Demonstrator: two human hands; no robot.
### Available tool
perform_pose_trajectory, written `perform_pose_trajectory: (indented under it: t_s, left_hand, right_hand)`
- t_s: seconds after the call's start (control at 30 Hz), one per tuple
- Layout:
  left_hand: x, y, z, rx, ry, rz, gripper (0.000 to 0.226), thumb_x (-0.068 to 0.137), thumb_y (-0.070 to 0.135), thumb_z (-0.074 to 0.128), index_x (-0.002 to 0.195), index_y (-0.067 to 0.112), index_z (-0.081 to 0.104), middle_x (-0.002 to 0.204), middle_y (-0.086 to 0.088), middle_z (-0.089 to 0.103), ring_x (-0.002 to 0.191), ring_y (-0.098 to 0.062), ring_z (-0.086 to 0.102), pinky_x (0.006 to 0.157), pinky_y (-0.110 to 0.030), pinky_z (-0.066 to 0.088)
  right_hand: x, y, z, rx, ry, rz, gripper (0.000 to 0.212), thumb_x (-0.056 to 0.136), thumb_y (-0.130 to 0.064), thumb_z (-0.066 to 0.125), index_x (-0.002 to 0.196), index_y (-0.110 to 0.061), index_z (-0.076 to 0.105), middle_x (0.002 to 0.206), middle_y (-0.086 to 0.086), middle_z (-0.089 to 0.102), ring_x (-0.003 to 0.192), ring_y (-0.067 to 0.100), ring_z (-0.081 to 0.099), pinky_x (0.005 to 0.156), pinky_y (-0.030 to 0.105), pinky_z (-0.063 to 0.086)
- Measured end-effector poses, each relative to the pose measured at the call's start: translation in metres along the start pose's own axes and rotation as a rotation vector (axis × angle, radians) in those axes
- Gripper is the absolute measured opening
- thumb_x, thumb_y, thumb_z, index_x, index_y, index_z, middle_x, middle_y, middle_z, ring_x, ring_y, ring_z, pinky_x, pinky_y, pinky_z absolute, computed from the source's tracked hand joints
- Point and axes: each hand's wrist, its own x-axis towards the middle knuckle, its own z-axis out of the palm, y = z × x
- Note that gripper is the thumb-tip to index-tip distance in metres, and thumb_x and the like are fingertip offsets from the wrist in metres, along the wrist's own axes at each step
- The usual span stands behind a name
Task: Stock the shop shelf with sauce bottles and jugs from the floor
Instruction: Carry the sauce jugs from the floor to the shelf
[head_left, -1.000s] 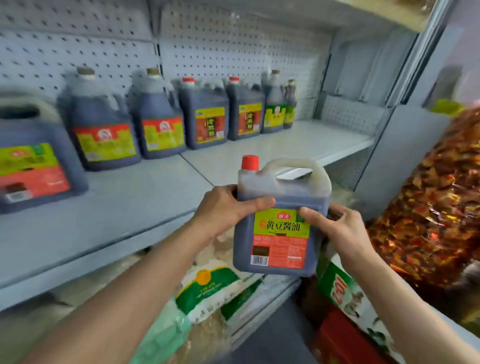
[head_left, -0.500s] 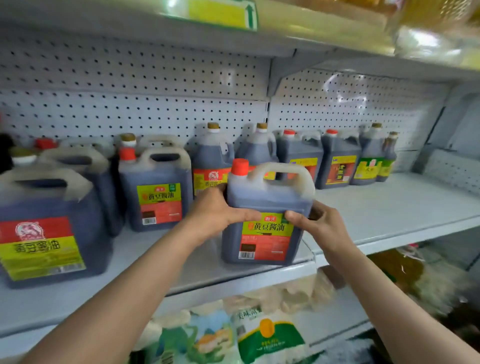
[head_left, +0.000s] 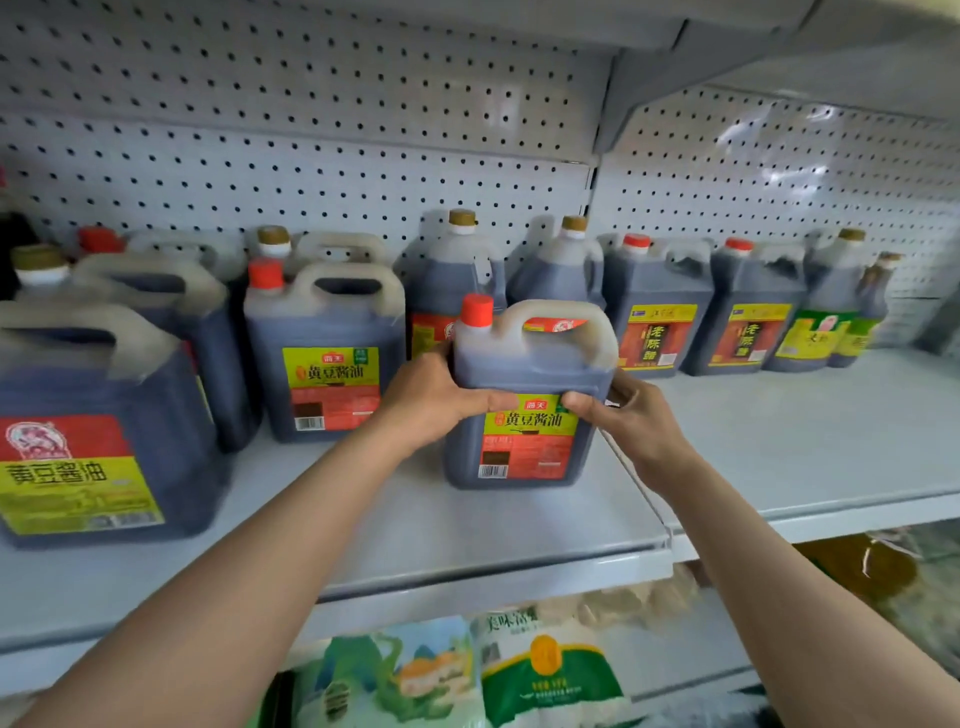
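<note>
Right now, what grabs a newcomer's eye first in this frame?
The red-capped soy sauce jug at centre, upright on the white shelf, with the left hand and right hand gripping its sides. Behind it, a row of dark jugs lines the pegboard back wall; a matching jug stands to its left.

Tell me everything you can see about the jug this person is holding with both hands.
The held jug is translucent plastic filled with dark brown sauce, with a red screw cap beside a moulded top handle. Its yellow, green and red label faces the camera, barcode at the lower left. It stands upright on the white shelf, in front of the back row. The left hand and right hand grip its sides, thumbs on the front.
</note>
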Motion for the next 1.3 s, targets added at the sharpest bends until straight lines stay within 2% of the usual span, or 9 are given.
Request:
perform_pose_trajectory:
  t_s: [0.23,0.4,0.53,0.6,0.67,0.83,0.97,1.13,1.3]
  left_hand:
    - [0.021,0.009,0.017,-0.069,0.002,-0.010,0.066,0.065,0.040,0.091,0.122,0.027,0.060,0.109,0.012,0.066,0.098,-0.008,0.062,0.075,-0.021,0.045]
    - [0.017,0.006,0.021,-0.030,0.030,-0.020,0.072,0.068,0.046,0.088,0.130,0.025,0.059,0.119,0.009,0.067,0.108,-0.012,0.063,0.083,-0.024,0.046]
    - [0.009,-0.005,0.022,0.031,0.101,-0.051,0.077,0.072,0.045,0.085,0.136,0.018,0.054,0.134,0.001,0.062,0.121,-0.018,0.059,0.094,-0.030,0.047]
    - [0.004,-0.014,0.015,-0.038,0.157,-0.078,0.082,0.072,0.040,0.086,0.140,0.014,0.049,0.138,-0.003,0.059,0.126,-0.020,0.056,0.104,-0.038,0.047]
    - [-0.001,-0.024,0.004,-0.130,0.234,-0.095,0.080,0.073,0.033,0.087,0.139,0.011,0.049,0.132,-0.003,0.060,0.123,-0.019,0.058,0.105,-0.038,0.047]
    - [-0.022,-0.047,-0.036,-0.042,0.614,-0.034,0.054,0.073,0.033,0.087,0.112,0.010,0.057,0.095,-0.001,0.069,0.081,-0.014,0.064,0.073,-0.018,0.049]
    - [-0.028,-0.071,-0.066,0.086,0.873,0.030,0.067,0.068,0.035,0.089,0.116,0.002,0.055,0.105,-0.012,0.058,0.103,-0.034,0.057,0.093,-0.046,0.045]
    - [-0.021,-0.085,-0.074,0.118,0.735,-0.076,0.104,0.071,0.047,0.083,0.149,0.000,0.031,0.146,-0.022,0.043,0.134,-0.037,0.041,0.108,-0.043,0.032]
    - [-0.006,-0.098,-0.081,0.021,0.611,-0.156,0.107,0.076,0.058,0.074,0.150,-0.001,0.026,0.144,-0.024,0.049,0.130,-0.039,0.050,0.101,-0.048,0.043]
  right_hand:
    - [0.024,0.003,-0.014,-0.059,-0.037,0.018,0.035,0.079,-0.021,0.081,0.111,-0.015,0.069,0.102,-0.004,0.074,0.088,-0.006,0.068,0.071,0.011,0.051]
    - [0.034,-0.017,-0.018,-0.112,-0.014,-0.066,0.043,0.077,-0.022,0.085,0.116,-0.018,0.067,0.107,-0.007,0.074,0.095,0.000,0.069,0.079,0.019,0.054]
    - [0.046,-0.041,-0.003,-0.354,0.146,-0.256,0.084,0.069,-0.059,0.082,0.140,-0.022,0.054,0.133,-0.004,0.062,0.125,0.013,0.056,0.102,0.033,0.048]
    - [0.044,-0.053,0.013,-0.387,0.147,-0.332,0.083,0.072,-0.054,0.082,0.143,-0.023,0.051,0.141,-0.004,0.053,0.138,0.013,0.039,0.110,0.025,0.035]
    - [0.041,-0.063,0.033,-0.404,0.138,-0.402,0.078,0.074,-0.048,0.083,0.142,-0.026,0.052,0.142,-0.003,0.050,0.132,0.001,0.033,0.104,0.011,0.031]
    - [0.046,-0.078,0.091,-0.456,0.070,-0.484,0.079,0.072,-0.042,0.087,0.141,-0.023,0.053,0.140,0.003,0.050,0.134,0.015,0.042,0.105,0.019,0.035]
    - [0.065,-0.085,0.132,-0.663,0.062,-0.546,0.085,0.070,-0.051,0.085,0.142,-0.020,0.053,0.140,0.004,0.057,0.136,0.025,0.042,0.109,0.038,0.037]
    - [0.082,-0.097,0.157,-1.073,0.072,-0.561,0.084,0.074,-0.061,0.076,0.143,-0.022,0.049,0.142,0.003,0.056,0.137,0.027,0.042,0.103,0.040,0.036]
    - [0.089,-0.104,0.190,-0.905,-0.187,-0.406,0.091,0.076,-0.044,0.083,0.151,-0.019,0.038,0.150,0.009,0.046,0.141,0.027,0.036,0.109,0.036,0.035]
